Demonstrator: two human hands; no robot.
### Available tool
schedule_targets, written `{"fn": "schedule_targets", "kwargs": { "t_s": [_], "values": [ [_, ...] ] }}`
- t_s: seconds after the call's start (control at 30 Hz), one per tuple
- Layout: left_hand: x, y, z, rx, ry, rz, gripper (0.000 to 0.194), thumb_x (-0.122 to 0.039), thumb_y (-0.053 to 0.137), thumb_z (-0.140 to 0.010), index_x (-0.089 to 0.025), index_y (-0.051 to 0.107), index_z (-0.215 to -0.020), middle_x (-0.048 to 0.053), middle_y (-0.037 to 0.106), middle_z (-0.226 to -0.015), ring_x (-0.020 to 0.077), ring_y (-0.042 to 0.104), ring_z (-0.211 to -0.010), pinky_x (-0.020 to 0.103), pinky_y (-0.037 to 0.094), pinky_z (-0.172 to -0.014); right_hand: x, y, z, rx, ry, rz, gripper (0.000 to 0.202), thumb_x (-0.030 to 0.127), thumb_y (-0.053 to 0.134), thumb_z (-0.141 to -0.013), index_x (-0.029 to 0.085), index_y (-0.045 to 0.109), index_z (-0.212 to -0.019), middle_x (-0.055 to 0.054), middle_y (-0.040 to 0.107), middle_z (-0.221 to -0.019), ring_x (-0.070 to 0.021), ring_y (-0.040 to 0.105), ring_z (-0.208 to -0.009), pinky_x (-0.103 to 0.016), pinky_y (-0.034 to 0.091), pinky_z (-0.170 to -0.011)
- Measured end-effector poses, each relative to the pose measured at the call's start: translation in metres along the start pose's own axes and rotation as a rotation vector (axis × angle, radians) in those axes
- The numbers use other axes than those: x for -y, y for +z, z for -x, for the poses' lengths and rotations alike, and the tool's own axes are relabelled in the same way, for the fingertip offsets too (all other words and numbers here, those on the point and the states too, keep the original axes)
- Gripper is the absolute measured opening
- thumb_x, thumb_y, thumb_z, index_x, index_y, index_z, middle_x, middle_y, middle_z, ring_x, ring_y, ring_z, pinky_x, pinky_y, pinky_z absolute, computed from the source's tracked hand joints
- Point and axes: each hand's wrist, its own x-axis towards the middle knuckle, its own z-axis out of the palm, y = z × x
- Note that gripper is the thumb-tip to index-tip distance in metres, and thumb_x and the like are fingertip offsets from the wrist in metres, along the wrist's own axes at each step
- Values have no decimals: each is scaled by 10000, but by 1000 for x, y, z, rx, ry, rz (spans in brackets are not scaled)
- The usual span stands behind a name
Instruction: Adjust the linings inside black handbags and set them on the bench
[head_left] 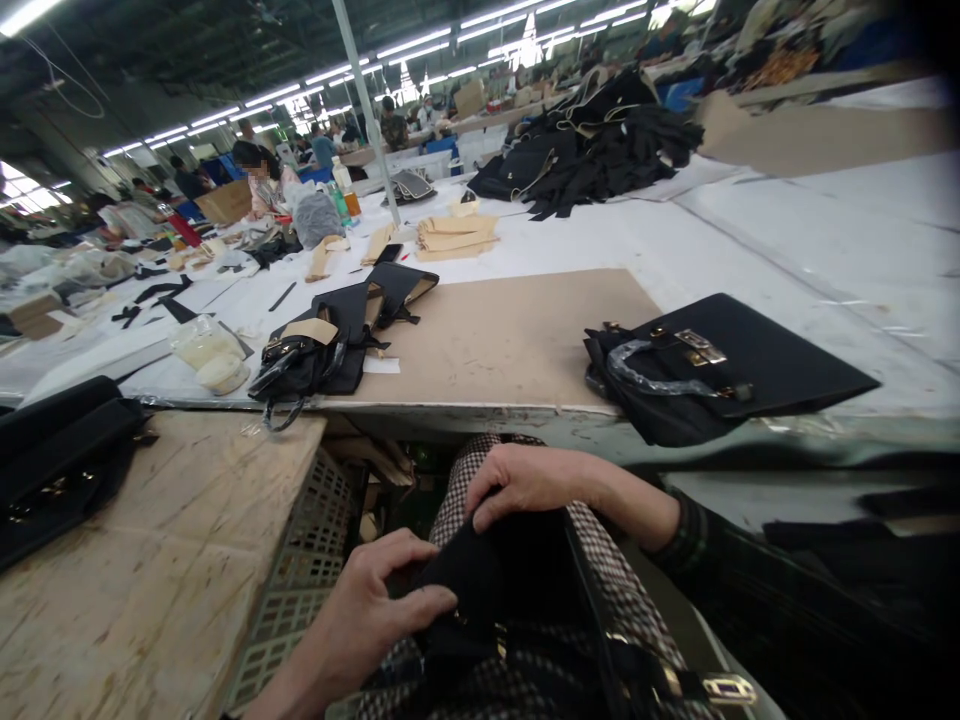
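A black handbag [517, 580] with gold-coloured metal fittings lies on my lap, over checkered cloth, its mouth spread toward me. My left hand [386, 590] pinches the bag's left edge between thumb and fingers. At the far edge of the opening, my right hand [517, 485] grips the rim with its fingers bent over the material. The inside of the bag is dark, and its lower part is hard to make out. A gold clasp [729, 688] hangs at the bag's lower right.
A finished-looking black handbag [750, 360] with a plastic-wrapped handle lies at the table's front edge, right. Several black bag pieces [337, 330] and a glue-like tub [221, 372] stand left. A wooden board [150, 560] and plastic crate [292, 590] are left of my lap. People work behind.
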Motion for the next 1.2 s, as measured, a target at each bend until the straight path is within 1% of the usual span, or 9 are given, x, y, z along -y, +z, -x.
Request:
{"fn": "schedule_targets", "kwargs": {
  "t_s": [0.17,0.3,0.4,0.47,0.57,0.77,0.93,1.03,1.2],
  "values": [
    [12,1,2,30,-101,237,182,-298,755,-783,-226,757,-950,-3,632,-861,155,557,-804,230,400,-698,-1,1,5,62,-16,-164,207,316,682,-862,166,782,-962,2,750,-835,-137,661,-771,-195,475,-734],
    [17,0,-5,12,-27,252,113,-282,720,-814,-178,760,-828,2,611,-792,146,537,-783,233,390,-714,-5,3,10,113,58,-260,269,382,713,-826,160,783,-961,0,744,-819,-142,650,-736,-198,482,-699],
    [19,-1,-11,6,-23,264,144,-287,695,-830,-156,749,-810,7,599,-784,146,524,-779,235,381,-710,-10,2,15,103,58,-242,315,395,716,-823,145,772,-1006,-16,745,-864,-148,649,-772,-196,477,-724],
    [23,-1,-14,7,-49,286,171,-312,682,-843,-152,739,-831,7,589,-790,144,511,-777,234,378,-703,-14,1,22,95,46,-213,305,382,678,-859,148,756,-1040,-17,736,-892,-147,640,-794,-198,472,-747],
    [31,-1,-19,16,-86,328,219,-362,667,-859,-152,725,-880,9,593,-808,146,509,-779,235,387,-700,-19,0,33,42,72,-169,280,381,629,-894,151,751,-997,-5,706,-843,-139,609,-757,-201,463,-715],
    [43,-9,-43,49,-165,472,303,-414,714,-812,-126,722,-904,29,655,-801,150,556,-727,232,419,-667,-31,-10,41,-56,146,-172,265,373,665,-851,153,746,-974,-4,704,-841,-143,608,-748,-211,471,-708],
    [39,-18,-51,114,-205,520,287,-378,761,-788,-128,733,-928,33,694,-820,139,589,-722,216,435,-667,-38,-16,48,-27,142,-310,281,372,688,-831,147,757,-985,-21,733,-874,-154,638,-764,-228,493,-742],
    [45,-14,-50,132,-240,557,283,-368,776,-779,-129,743,-928,34,707,-816,131,596,-707,208,439,-662,-45,-11,51,-5,124,-391,279,376,684,-837,141,761,-965,-22,730,-865,-147,629,-756,-224,489,-740],
    [59,-5,-52,105,-261,584,279,-360,792,-762,-127,750,-909,35,707,-803,131,589,-702,208,438,-661,-56,-8,47,12,113,-396,264,379,690,-830,133,761,-897,8,686,-753,-112,559,-661,-201,451,-681]
  ]
}}
